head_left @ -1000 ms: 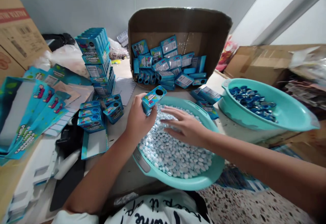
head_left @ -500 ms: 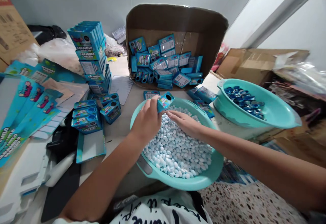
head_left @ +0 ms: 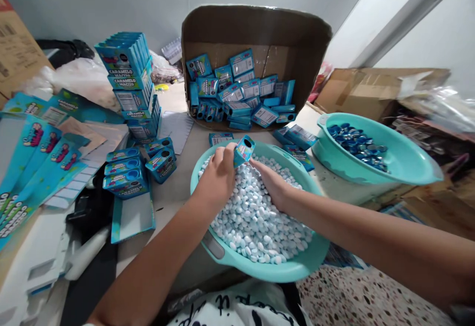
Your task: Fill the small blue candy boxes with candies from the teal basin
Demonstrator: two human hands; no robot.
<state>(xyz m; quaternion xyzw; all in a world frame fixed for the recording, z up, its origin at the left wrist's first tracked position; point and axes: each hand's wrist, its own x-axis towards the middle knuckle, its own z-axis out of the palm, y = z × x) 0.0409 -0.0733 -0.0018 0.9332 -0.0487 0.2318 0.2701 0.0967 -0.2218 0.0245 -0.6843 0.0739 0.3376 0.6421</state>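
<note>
My left hand (head_left: 218, 175) is closed around a small blue candy box (head_left: 244, 151), tilted, with a dark round hole in its upper end. It holds the box above a turquoise basin (head_left: 297, 269) full of white and pale blue candies (head_left: 252, 222). My right hand (head_left: 272, 182) is low among the candies, its fingers stretched toward the underside of the box. The fingertips are partly hidden there, and I cannot tell whether candies lie in the palm.
Behind the basin, a cardboard carton (head_left: 256, 29) on its side holds many blue boxes. A second turquoise basin (head_left: 411, 163) with blue discs stands right. At left are stacked boxes (head_left: 131, 98), an open tray (head_left: 133, 217) and flat printed cartons (head_left: 33, 158).
The box in my left hand has risen slightly, shifted right and tipped more upright. My right hand has turned and sunk deeper into the candies, its fingers now nearer the box's underside.
</note>
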